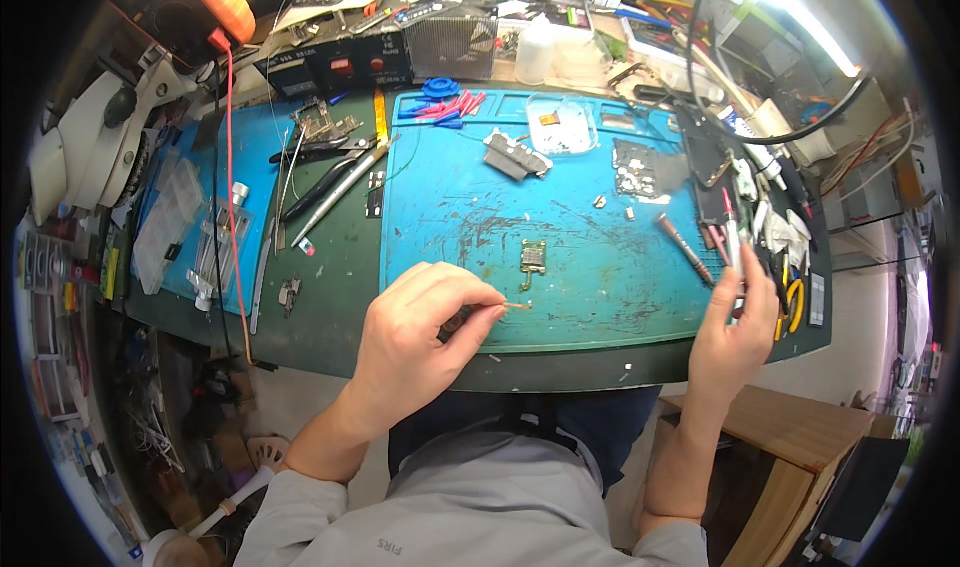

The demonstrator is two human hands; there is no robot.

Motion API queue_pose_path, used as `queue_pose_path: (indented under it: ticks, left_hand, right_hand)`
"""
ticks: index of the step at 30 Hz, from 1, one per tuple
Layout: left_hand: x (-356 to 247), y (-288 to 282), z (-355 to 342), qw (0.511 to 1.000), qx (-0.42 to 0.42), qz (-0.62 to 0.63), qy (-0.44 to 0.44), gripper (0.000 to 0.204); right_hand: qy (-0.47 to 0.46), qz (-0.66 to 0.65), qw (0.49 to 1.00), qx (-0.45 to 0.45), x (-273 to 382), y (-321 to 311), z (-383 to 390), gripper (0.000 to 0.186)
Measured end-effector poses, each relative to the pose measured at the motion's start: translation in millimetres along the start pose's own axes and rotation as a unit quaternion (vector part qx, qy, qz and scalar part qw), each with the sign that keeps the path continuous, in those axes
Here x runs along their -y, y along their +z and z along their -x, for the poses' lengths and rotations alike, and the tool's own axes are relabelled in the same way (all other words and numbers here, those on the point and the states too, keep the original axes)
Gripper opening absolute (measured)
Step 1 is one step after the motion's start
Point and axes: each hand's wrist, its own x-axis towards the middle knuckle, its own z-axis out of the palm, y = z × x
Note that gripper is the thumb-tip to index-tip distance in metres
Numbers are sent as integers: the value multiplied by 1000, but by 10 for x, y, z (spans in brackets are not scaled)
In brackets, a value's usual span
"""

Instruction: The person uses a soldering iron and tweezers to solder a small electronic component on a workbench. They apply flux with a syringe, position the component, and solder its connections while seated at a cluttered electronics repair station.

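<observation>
Over the front of the blue work mat [450, 332], my left hand [425, 332] is closed in a pinch on a thin copper-coloured strip [518, 306], which sticks out to the right past the fingertips. Just beyond it a small green circuit board [534, 257] lies on the mat, with a metal-covered part and a short tail. My right hand [735, 312] is at the mat's right edge, thumb and fingers closed around the lower end of a slim light-coloured tool [734, 239]. That tool's exact kind cannot be made out. A brown cylindrical handle tool [684, 250] lies left of those fingers.
Yellow-handled pliers [795, 305] and other tools crowd the right side. At the back are a clear plastic dish [562, 125], grey metal parts [515, 156] and a black power unit [345, 65]. Tweezers and a knife-like tool [335, 192] lie left. A red cable [235, 167] crosses the left mat.
</observation>
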Motion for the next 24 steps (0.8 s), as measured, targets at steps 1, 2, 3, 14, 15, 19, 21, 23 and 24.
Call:
queue_pose_path:
  ticks: [1, 2, 3, 14, 15, 19, 21, 23, 24]
  left_hand:
    - [1, -2, -6, 1000, -4, 1, 0, 12]
    - [-11, -26, -2, 1000, -9, 1, 1, 12]
    - [-39, -35, -13, 1000, -6, 1, -6, 11]
    - [127, -299, -633, 994, 11, -48, 102, 6]
    - [150, -305, -667, 993, 9, -55, 109, 6]
    - [256, -35, -779, 992, 44, -3, 121, 6]
    - [418, -93, -704, 994, 42, -10, 103, 7]
    - [436, -238, -550, 995, 39, -14, 94, 9]
    - [416, -252, -551, 994, 35, -24, 101, 10]
  right_hand:
    - [-31, 66, 997, 4, -91, 2, -15, 30]
    - [-57, 95, 994, 20, -186, 4, -2, 33]
    - [-57, 99, 993, 32, -261, 11, 10, 35]
    - [-73, -396, 913, 65, 1177, -396, -1835, 60]
    - [-14, -474, 879, 49, 1323, -367, -2246, 55]
    - [64, -603, 787, 113, 235, -349, -4808, 29]
    - [28, -542, 831, 122, 601, -245, -4779, 28]
    - [1, -490, 870, 59, 1394, -383, -3855, 24]
    - [-11, -472, 881, 37, 1575, -490, -3657, 23]
